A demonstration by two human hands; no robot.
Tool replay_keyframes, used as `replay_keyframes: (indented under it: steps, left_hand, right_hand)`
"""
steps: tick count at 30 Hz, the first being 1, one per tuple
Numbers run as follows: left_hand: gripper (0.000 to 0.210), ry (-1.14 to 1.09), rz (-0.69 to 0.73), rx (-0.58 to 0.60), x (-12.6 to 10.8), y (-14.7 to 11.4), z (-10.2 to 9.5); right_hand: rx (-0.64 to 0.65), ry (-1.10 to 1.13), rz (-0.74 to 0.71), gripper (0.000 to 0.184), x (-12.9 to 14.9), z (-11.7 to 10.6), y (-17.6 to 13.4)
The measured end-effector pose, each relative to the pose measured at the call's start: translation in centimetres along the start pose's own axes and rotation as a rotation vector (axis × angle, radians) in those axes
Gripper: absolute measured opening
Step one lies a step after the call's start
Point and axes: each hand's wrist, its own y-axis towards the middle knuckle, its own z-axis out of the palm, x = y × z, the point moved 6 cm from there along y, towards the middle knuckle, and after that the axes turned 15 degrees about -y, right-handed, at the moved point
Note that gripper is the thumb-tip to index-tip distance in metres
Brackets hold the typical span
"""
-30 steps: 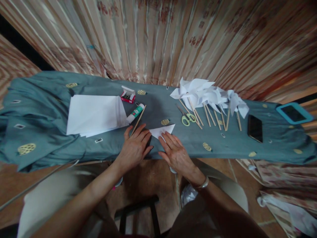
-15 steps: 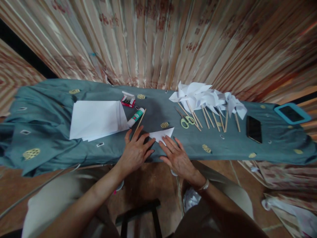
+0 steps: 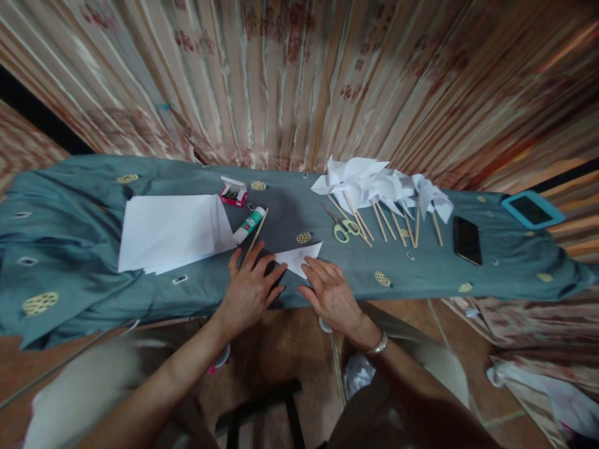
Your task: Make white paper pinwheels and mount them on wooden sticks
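Note:
A white paper folded into a triangle [image 3: 298, 257] lies on the cloth between my hands. My left hand [image 3: 250, 284] has its fingers spread, with one fingertip at the paper's left corner. Beyond those fingers, a thin wooden stick [image 3: 258, 232] leans along a glue stick [image 3: 249, 225]; its lower end is hidden behind the hand. My right hand [image 3: 331, 293] rests over the paper's right part, fingers stretched and fairly close together. Neither hand grips anything.
A stack of white paper [image 3: 168, 231] lies at left, beside a small open red box [image 3: 233, 191]. Toward the right are green-handled scissors [image 3: 346, 229], several paper pinwheels [image 3: 358, 178] on sticks, a black phone [image 3: 467, 240] and a blue-framed tablet [image 3: 533, 209]. A patterned cloth [image 3: 421, 274] covers the table.
The view has shifted slightly, moving the table's things leftward. My right fingers have bent a little at the paper; my left hand stays spread beside it.

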Motion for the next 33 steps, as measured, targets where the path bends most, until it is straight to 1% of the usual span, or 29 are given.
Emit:
replay_keyframes:
  steps: [4,7,10,14,17,22,25,28,31,33]
  left_hand:
    - [0.033,-0.011,-0.002,0.002,0.1,0.1,0.1]
    - [0.033,-0.014,0.001,0.0,0.1,0.1,0.0]
    - [0.032,-0.014,0.001,-0.006,0.1,0.2,0.0]
    - [0.033,-0.011,0.01,-0.01,0.0,0.2,-0.1]
    - [0.032,-0.021,0.0,-0.014,0.0,0.2,-0.1]
    - [0.032,-0.015,-0.004,-0.003,0.0,0.3,-0.1]
    - [0.032,-0.013,-0.003,-0.001,0.0,0.3,0.0]
    - [0.032,-0.008,0.002,-0.008,0.1,0.2,0.0]
    - [0.032,0.001,0.008,-0.007,0.1,0.2,0.0]
    - [0.032,0.002,0.008,-0.004,0.1,0.3,0.0]
  right_hand:
    - [0.033,-0.052,0.038,0.049,-0.2,0.1,0.5]
    - [0.068,-0.102,0.105,0.058,-1.2,0.6,0.9]
    - [0.101,-0.127,0.174,0.06,-2.8,1.1,1.5]
    - [0.097,-0.111,0.197,0.06,-3.7,1.3,1.9]
    - [0.085,-0.096,0.169,0.063,-2.9,0.9,1.2]
    - [0.068,-0.038,-0.018,0.067,0.2,0.3,-0.9]
    - [0.049,-0.018,-0.054,0.066,0.7,0.3,-1.5]
    - [0.053,-0.016,-0.012,0.061,-0.5,0.9,-1.1]
    - [0.062,-0.048,0.092,0.062,-2.6,1.5,-0.3]
    - [0.069,-0.056,0.134,0.06,-3.7,1.6,0.2]
